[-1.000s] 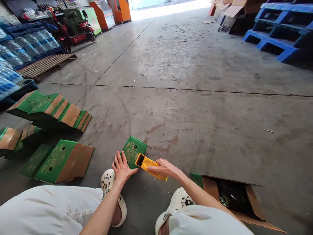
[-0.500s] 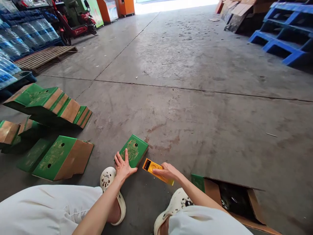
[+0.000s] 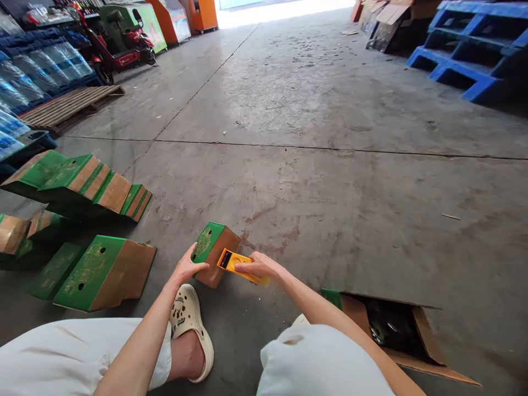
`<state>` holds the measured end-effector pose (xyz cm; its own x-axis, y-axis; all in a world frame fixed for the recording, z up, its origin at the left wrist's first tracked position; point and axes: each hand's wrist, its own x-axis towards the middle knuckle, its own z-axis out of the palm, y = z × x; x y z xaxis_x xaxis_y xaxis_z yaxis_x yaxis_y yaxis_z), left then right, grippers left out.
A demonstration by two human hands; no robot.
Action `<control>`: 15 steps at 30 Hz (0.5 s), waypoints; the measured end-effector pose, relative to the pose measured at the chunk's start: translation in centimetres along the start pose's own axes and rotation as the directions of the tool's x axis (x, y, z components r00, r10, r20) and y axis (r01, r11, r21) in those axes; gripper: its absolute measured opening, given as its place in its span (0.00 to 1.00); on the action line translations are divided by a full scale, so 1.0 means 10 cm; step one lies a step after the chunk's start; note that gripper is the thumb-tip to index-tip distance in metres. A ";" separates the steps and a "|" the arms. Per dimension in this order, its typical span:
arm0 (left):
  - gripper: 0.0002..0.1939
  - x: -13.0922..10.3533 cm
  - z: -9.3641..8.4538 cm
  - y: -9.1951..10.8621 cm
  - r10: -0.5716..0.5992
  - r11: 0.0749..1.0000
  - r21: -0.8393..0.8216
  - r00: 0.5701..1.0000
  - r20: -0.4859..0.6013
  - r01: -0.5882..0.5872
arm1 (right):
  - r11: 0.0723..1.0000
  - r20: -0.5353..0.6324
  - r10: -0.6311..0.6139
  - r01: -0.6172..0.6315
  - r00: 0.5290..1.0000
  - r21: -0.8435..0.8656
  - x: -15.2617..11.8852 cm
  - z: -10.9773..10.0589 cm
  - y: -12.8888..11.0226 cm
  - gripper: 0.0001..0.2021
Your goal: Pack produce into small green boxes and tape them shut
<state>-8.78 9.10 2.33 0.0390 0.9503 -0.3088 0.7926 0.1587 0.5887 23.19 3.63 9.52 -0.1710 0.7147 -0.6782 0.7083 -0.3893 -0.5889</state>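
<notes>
A small green-and-brown cardboard box (image 3: 223,254) sits on the floor in front of me, one brown side turned toward me. My left hand (image 3: 186,268) is at its near left corner, thumb spread from the fingers, the corner between them; the fingertips are partly hidden. In my right hand (image 3: 259,265) is a flat yellow tool (image 3: 236,260) with a dark slot at its front end. The fingers wrap round its rear, and that front end meets or overlaps the brown side; I cannot tell whether it touches.
Several green-and-brown boxes (image 3: 105,272) stand at the left. An open carton (image 3: 358,316) with something black inside lies at the lower right. My clog (image 3: 190,324) is just below the box. Blue pallets (image 3: 466,55), a wooden pallet (image 3: 72,104) and a red scooter (image 3: 119,52) are farther off.
The box has tipped, so its brown side now shows wide. My left hand has slid from its green top to the near left corner. My right hand brought the yellow tool left, against its outline.
</notes>
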 end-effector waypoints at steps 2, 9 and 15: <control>0.46 0.07 -0.14 0.00 0.027 1.000 0.004 0.996 -0.090 -0.027 | 0.999 -0.007 -0.038 0.038 0.999 0.003 0.08 -0.01 -0.22 0.27; 0.56 -0.34 0.33 0.12 0.216 0.874 0.481 0.940 -0.266 -0.065 | 0.998 -0.031 -0.058 0.058 0.998 -0.010 0.22 0.02 -0.54 0.26; 0.68 -0.32 0.45 0.19 0.180 0.809 0.585 0.925 -0.336 0.055 | 0.997 -0.063 -0.063 0.061 0.996 -0.038 0.22 0.09 -0.65 0.27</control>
<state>-4.70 5.11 1.06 -0.0255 0.9971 0.0710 0.9995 0.0240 0.0227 17.64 7.18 11.46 -0.1723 0.7729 -0.6107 0.7222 -0.3225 -0.6119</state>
